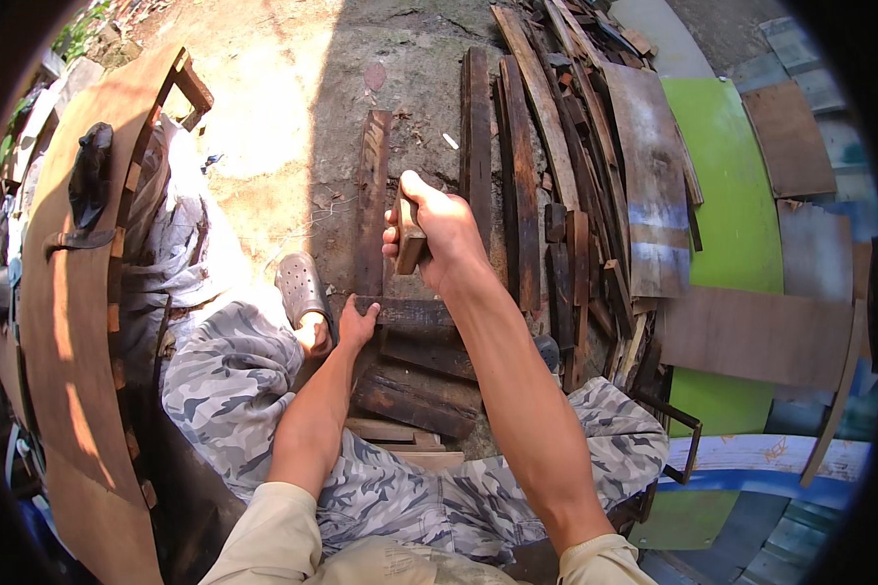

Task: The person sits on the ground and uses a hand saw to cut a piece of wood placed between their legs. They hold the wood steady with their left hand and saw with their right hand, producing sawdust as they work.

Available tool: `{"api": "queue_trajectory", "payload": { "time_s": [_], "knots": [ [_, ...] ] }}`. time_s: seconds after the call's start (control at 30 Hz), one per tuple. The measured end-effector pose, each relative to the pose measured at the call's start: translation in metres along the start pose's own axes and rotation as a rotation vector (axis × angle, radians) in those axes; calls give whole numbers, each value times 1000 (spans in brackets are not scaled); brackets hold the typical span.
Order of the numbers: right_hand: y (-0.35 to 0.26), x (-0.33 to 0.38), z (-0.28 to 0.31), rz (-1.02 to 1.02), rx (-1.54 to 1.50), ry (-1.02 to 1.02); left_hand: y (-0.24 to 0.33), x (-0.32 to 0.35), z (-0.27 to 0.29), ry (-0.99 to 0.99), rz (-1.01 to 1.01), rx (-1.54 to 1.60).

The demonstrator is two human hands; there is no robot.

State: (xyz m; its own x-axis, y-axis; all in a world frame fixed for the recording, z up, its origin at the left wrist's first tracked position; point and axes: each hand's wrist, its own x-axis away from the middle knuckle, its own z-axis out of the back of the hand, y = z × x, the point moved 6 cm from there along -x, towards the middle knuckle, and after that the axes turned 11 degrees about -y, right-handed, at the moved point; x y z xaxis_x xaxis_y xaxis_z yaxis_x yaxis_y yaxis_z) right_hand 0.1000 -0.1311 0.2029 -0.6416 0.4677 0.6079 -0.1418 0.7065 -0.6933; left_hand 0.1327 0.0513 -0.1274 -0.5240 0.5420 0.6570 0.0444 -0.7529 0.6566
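Near centre, toward 12 o'clock, the right hand point(447, 232) is raised, fingers wrapped round a brown block point(411, 244). Toward 8 o'clock, the left hand point(358, 326) touches the left end of a dark plank point(412, 312) lying crosswise, thumb and forefinger spread; I cannot tell whether its other fingers grip. A long board point(372, 195) lies at 11, a clog point(298, 283) at 9.

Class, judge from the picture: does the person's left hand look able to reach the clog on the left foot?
Probably yes: the left hand is at the end of the crosswise dark plank, close to the clog, with nothing visible blocking the way between.
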Motion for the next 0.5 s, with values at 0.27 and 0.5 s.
{"api": "queue_trajectory", "payload": {
  "time_s": [0.27, 0.5],
  "knots": [
    [26, -15, -6, -11, 29, -6, -8, -16, -5, 3, -29, 0],
    [-54, 93, 26, 99, 88, -108, -2, -2, 9, 90, 42, -70]
  ]
}}
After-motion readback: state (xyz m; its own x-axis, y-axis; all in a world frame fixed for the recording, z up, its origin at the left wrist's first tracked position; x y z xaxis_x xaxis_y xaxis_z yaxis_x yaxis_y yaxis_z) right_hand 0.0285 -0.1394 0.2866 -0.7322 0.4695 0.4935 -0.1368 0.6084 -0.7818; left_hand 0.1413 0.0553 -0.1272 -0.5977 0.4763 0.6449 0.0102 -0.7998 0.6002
